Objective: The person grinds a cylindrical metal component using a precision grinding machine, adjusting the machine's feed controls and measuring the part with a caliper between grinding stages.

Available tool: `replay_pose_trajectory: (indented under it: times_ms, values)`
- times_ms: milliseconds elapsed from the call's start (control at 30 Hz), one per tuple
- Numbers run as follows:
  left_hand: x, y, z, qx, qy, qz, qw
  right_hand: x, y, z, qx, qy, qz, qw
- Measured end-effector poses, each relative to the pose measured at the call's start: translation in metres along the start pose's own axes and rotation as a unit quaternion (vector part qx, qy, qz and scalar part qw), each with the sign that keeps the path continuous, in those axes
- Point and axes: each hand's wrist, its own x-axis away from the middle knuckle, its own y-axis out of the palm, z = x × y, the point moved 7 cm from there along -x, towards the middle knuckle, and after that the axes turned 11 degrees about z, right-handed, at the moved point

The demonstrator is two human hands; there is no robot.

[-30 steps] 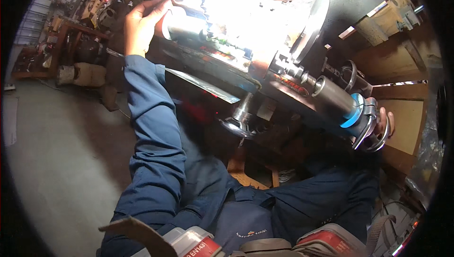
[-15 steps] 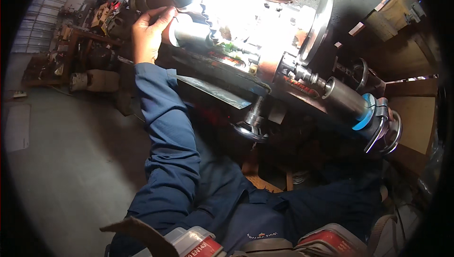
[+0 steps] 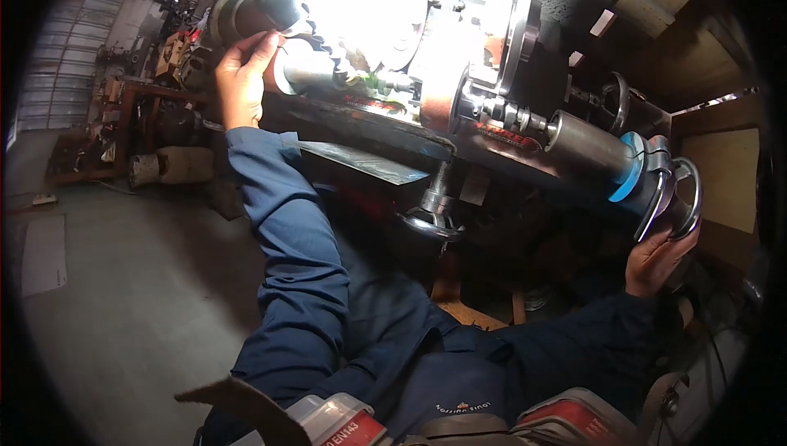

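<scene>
Bare Fingertips at the Rim, Glare Alongside

In the head view, the left hand [image 3: 241,89] looked the most exposed to me. Had the silver cylinder [image 3: 308,67] turned or slipped, its rim could have nipped the fingertips, and the blue sleeve [image 3: 264,141] below might have snagged. The white glare [image 3: 367,11] alongside could easily have masked such a slip. Across the machine, a careless pull on the chrome handwheel [image 3: 698,192] could have trapped a knuckle of the right hand [image 3: 656,259] against the curved lever [image 3: 653,214].

The silver cylinder lay just right of the left fingers; thumb and forefinger came together at its upper left rim, though I couldn't tell whether they pinched anything thin. The handwheel stood beyond the grey barrel [image 3: 586,147] and its blue ring [image 3: 632,169]. The right fingers reached its lower rim, partly hidden; how tightly they curled, I couldn't tell.
</scene>
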Motion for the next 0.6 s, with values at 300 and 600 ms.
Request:
replay_pose_trajectory:
  times_ms: [300,600]
  values:
    - [0.001,0.001,-0.003,0.04,-0.007,-0.012,0.999,-0.07,-0.008,-0.029,0.01,0.065,-0.116,0.991]
    - [-0.003,0.003,0.0,0.03,0.008,-0.022,0.999,-0.119,0.041,-0.003,0.008,0.094,-0.273,0.957]
